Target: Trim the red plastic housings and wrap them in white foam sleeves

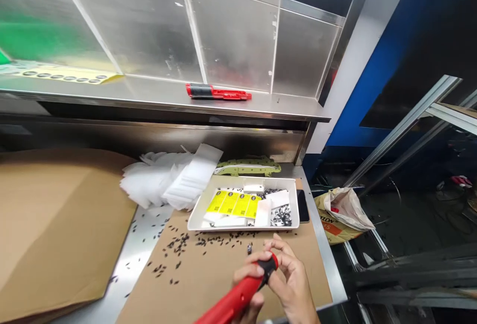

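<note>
Head camera: a stainless steel workbench [145, 244] with a raised steel shelf [167, 98] and polished back panels stands beside a blue wall [376, 65]. Brown cardboard sheets [55, 224] cover much of the bench, scattered with small black screws [179, 247]. A white rectangular plastic tray [197, 217] holds yellow labels [234, 203] and white slips; a pile of white foam sheets [167, 180] lies just left of it, a black phone [302, 205] at its right edge. A second red-and-black tool [218, 92] rests on the shelf. A crumpled paper sack [343, 214] sits below the bench, right.

At the bottom edge, the left hand [248, 284] grips the red electric screwdriver with a black tip [242, 291], while the right hand [292, 282] curls its fingers around that tip, touching it, near the tray.
</note>
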The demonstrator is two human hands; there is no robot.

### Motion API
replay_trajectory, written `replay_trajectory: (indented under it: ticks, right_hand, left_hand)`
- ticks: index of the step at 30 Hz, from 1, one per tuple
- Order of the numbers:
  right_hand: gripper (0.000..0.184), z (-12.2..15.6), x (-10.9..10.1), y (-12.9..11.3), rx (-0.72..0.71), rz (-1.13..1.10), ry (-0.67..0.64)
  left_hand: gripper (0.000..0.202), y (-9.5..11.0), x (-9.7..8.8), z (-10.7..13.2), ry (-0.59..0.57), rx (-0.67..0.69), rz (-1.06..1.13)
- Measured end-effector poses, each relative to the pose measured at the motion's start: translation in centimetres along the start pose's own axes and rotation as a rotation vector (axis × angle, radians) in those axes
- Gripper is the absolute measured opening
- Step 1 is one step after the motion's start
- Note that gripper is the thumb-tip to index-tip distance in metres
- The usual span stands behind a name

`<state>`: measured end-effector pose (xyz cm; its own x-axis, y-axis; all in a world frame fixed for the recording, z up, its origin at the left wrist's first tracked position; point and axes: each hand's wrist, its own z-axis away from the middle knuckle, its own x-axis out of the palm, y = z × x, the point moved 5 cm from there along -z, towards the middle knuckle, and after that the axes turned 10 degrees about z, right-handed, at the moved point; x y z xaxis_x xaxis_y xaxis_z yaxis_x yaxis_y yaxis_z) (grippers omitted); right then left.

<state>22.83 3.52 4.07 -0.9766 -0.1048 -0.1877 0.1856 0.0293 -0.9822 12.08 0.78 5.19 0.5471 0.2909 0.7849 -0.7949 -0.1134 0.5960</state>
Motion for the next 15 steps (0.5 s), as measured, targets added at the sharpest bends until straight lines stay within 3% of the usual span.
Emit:
replay_trajectory:
  ticks: [3, 8, 11, 15]
  right_hand:
    - [0.043, -1.0, 1.8, 0.4, 0.057, -0.032, -0.003]
    - [0.04, -2.4, 4.0, -0.6, 0.043, -0.201, 0.01]
    - [0.037, -3.3, 4.1, -0.9, 0.082, -0.2, 0.013]
    - [0.037, -4.0, 3.8, -1.0, 0.087, -0.078, 0.112]
  left_hand:
    - [0.036, 0.6, -0.9, -1.3, 0.017, -0.017, -0.006]
    - [0.029, 1.5, -2.6, -3.8, 0.075, -0.197, 0.226]
    - [0.022, 2.5, -2.9, -5.4, 0.006, -0.26, 0.374]
    - [0.018, 3.3, -2.5, -6.9, -0.092, -0.323, 0.468]
